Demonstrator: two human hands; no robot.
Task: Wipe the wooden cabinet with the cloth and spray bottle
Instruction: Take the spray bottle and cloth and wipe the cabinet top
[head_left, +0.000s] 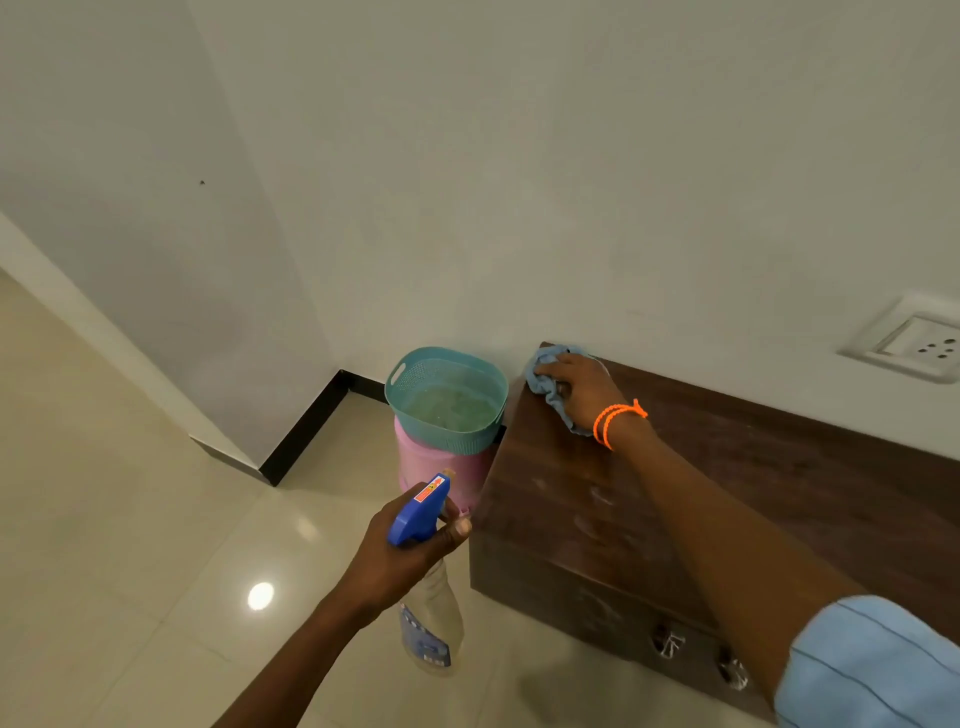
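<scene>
You are mid-wipe: your right hand (574, 387) presses the cloth (545, 374) into the cabinet (597, 519) top's far corner; your left hand (410, 551) grips the spray bottle (423, 582) beside the cabinet. Next, I judge, sweep toward its near edge.

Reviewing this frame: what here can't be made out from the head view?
- Spray bottle label: blurred and too small to read.
- Cloth: mostly covered by the right hand.
- Wooden cabinet: right end cut off by the frame edge, its front partly behind the forearm.
- Pink container: top hidden by the teal basket.

The cabinet (649, 499) carries a cloth (550, 371) at its far left corner, under the right hand (579, 389). Left of that hand, a pink bin (441, 470) stands on the floor (156, 519).
</scene>
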